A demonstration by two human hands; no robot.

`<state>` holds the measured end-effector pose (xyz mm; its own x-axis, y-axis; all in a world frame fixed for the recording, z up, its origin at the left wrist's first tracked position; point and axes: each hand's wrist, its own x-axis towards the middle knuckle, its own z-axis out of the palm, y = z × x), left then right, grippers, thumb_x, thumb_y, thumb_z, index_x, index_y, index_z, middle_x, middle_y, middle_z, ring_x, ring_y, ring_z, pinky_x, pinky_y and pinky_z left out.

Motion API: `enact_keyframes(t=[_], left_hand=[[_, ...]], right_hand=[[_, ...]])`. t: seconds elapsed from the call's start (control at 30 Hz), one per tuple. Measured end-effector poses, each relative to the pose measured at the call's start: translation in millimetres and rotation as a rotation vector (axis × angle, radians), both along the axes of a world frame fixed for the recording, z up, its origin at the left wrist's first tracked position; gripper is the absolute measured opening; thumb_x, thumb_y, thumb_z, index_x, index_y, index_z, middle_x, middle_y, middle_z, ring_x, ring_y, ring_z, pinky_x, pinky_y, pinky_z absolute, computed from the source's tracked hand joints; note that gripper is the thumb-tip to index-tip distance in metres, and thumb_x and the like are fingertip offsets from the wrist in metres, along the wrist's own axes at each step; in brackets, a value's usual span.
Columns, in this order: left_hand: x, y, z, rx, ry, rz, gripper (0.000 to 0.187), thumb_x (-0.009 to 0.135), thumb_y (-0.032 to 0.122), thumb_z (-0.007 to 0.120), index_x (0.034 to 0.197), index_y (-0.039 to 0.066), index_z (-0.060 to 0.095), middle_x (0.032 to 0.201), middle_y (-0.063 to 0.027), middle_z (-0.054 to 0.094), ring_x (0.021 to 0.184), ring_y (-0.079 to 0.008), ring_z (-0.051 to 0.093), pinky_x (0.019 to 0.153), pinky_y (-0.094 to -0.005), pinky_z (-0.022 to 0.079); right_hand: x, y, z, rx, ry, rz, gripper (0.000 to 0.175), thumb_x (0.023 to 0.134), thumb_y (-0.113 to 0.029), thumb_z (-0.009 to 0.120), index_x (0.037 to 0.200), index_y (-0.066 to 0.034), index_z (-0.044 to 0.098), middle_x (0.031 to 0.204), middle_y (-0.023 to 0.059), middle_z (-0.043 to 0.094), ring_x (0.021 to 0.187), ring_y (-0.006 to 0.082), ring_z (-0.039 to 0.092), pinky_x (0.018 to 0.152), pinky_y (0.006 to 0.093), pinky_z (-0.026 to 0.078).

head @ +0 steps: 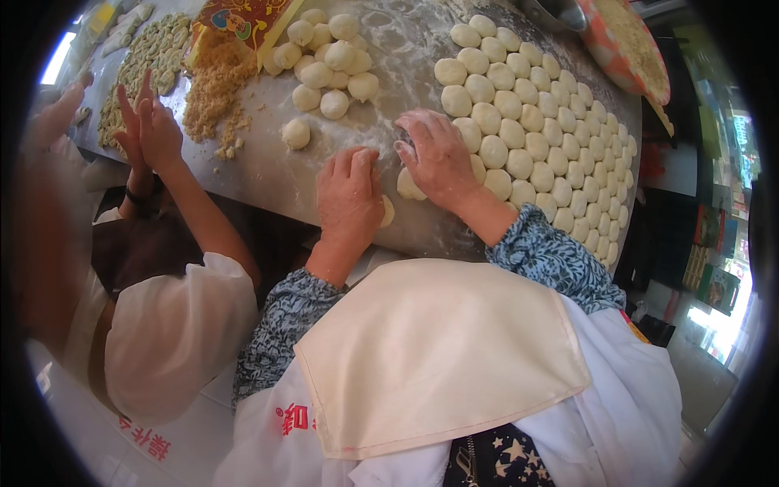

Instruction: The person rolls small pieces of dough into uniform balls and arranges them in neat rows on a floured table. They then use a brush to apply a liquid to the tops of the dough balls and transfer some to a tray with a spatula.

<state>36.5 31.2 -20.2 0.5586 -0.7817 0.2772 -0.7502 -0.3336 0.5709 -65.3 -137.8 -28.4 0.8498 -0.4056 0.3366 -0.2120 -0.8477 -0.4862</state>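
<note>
My left hand [350,195] is curled low over the metal worktop, fingers bent. A pale dough round [387,211] shows partly past its right edge; whether the hand grips it is hidden. My right hand [441,158] is floury, its thumb and fingers apart with no object visible between them. Just below that thumb lies a flattened dough piece [409,184], partly covered by the hand. Closely packed rows of round dough pieces [537,146] begin right beside my right hand. Ahead of my left hand sits a single dough ball [296,134], and beyond it a heap of dough balls [331,58].
Crumbly brown filling [216,85] spills from a decorated box [240,24] onto the floured worktop [268,176]. Small greenish pieces [146,58] lie farther left. A co-worker's hands [149,131] are pressed together there. A patterned bowl [633,49] stands at the far right.
</note>
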Motion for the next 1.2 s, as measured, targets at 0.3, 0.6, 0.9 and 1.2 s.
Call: enact_keyframes(t=[0.3,0.6,0.9,1.2], left_hand=[[-6,-20,-36,0.147,-0.281,0.048,0.051,0.106,0.019,0.057,0.154,0.002,0.049,0.171,-0.0187,0.038,0.163,-0.0429,0.024,0.128,-0.0674,0.012],[-5,-26,-41,0.138,-0.224,0.074,0.059,0.105,0.017,0.056,0.162,0.006,0.042,0.174,-0.0183,0.032,0.164,-0.0417,0.021,0.128,-0.0684,0.008],[0,20,31,0.240,0.295,0.136,0.054,0.096,0.019,0.074,0.146,0.008,0.056,0.118,-0.0130,0.075,0.106,-0.0326,0.073,0.091,-0.0435,0.057],[-3,32,43,0.326,0.221,-0.135,0.046,0.079,0.010,0.088,0.117,0.011,0.062,0.122,-0.0124,0.063,0.102,-0.0367,0.067,0.087,-0.0443,0.057]], right_hand=[[26,4,-31,-0.301,0.114,0.055,0.056,0.102,-0.034,0.062,0.151,-0.0082,0.057,0.159,0.0124,0.051,0.156,0.0330,0.038,0.125,0.0698,0.024],[29,3,-42,-0.314,0.069,0.098,0.054,0.102,-0.031,0.060,0.150,-0.0068,0.059,0.159,0.0118,0.051,0.156,0.0317,0.039,0.125,0.0682,0.026],[-26,-4,15,-0.001,0.211,0.123,0.038,0.092,-0.019,0.072,0.127,-0.0043,0.069,0.135,0.0099,0.066,0.124,0.0309,0.061,0.100,0.0432,0.054],[-61,14,36,0.100,0.174,0.203,0.058,0.082,-0.020,0.085,0.132,-0.0119,0.056,0.118,0.0081,0.062,0.109,0.0309,0.064,0.086,0.0467,0.055]])
